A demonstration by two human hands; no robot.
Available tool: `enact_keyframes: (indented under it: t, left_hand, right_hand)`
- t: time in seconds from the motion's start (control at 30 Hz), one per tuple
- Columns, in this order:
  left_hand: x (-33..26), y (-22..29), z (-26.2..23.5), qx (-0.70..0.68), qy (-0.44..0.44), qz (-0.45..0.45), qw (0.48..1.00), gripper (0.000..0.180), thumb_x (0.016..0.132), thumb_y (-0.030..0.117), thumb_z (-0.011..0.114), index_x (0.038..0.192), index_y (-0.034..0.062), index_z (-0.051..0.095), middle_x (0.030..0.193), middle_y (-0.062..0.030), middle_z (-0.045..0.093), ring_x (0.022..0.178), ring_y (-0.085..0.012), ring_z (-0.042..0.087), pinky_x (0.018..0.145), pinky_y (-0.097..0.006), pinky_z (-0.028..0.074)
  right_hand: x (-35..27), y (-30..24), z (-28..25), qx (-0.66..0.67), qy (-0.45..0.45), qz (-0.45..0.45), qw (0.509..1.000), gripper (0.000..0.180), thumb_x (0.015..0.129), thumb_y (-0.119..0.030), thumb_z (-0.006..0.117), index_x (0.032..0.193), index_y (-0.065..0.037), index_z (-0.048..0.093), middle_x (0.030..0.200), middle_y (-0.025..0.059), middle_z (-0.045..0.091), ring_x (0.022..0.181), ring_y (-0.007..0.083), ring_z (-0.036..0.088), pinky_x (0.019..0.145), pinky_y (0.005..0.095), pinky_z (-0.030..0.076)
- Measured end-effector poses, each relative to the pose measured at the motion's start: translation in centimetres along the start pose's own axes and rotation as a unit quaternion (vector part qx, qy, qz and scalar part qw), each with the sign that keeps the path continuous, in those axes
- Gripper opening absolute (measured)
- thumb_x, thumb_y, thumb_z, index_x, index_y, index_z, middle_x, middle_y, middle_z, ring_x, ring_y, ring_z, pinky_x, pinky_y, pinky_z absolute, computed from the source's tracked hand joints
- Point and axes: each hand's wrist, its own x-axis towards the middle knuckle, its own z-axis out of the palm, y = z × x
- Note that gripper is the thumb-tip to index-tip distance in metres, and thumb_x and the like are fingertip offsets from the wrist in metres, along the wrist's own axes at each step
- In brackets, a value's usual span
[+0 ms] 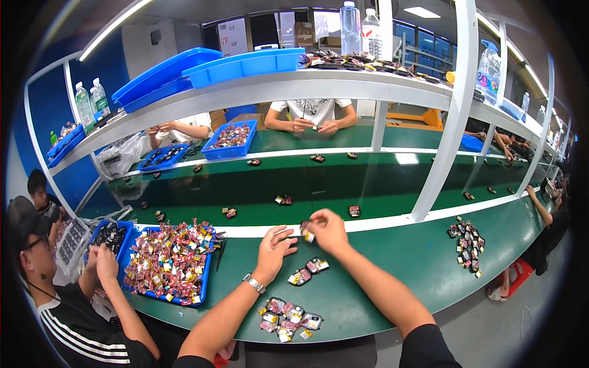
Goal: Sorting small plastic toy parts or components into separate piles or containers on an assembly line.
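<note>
My right hand [328, 232] pinches a small dark part with a yellow tab [307, 232] above the green bench, near the white strip [245, 231]. My left hand [274, 250], a watch on its wrist, hovers just left of it with fingers spread, its fingertips close to the part. Two finished-looking small parts [308, 272] lie on the bench just below my hands. A loose cluster of several similar parts [288, 319] lies nearer the front edge, between my forearms.
A blue tray [206, 274] heaped with pink, yellow and dark parts sits left. A person in black stands at far left by another blue tray [110, 236]. The green conveyor [331, 184] carries scattered parts. A pile of parts [466, 240] lies right. People work across the belt.
</note>
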Motion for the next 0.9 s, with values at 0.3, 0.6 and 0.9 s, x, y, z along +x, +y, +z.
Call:
enact_keyframes:
  t: [0.3,0.6,0.9]
  left_hand:
    - [0.4,-0.9,-0.3,0.065,-0.015,-0.017,0.998,0.028,0.093,0.000,0.050,0.121,-0.0058,0.049,0.115,-0.0192,0.061,0.097,-0.0222,0.065,0.081,-0.032,0.056]
    - [0.9,-0.9,0.2,0.033,-0.017,-0.026,0.999,0.023,0.093,0.001,0.052,0.115,-0.0053,0.052,0.106,-0.0178,0.065,0.089,-0.0205,0.066,0.075,-0.030,0.056]
    - [1.4,-0.6,-2.7,0.075,0.139,0.043,0.987,0.007,0.091,0.001,0.054,0.098,0.0014,0.054,0.090,-0.0102,0.064,0.071,-0.0127,0.061,0.057,-0.022,0.050]
  right_hand:
    - [9.2,3.2,0.8,-0.481,0.081,-0.029,0.873,0.024,0.079,-0.024,0.070,0.094,-0.004,0.069,0.104,0.0151,0.067,0.104,0.0318,0.061,0.087,0.0439,0.049]
    - [13.2,5.6,7.9,-0.406,0.042,0.062,0.911,0.032,0.085,-0.028,0.066,0.099,0.000,0.067,0.107,0.0209,0.066,0.105,0.0362,0.062,0.087,0.0435,0.051]
    - [8.0,2.3,2.9,-0.060,-0.110,-0.033,0.992,0.022,0.081,-0.012,0.070,0.101,-0.003,0.065,0.084,0.0101,0.069,0.081,0.0181,0.067,0.079,0.0317,0.052]
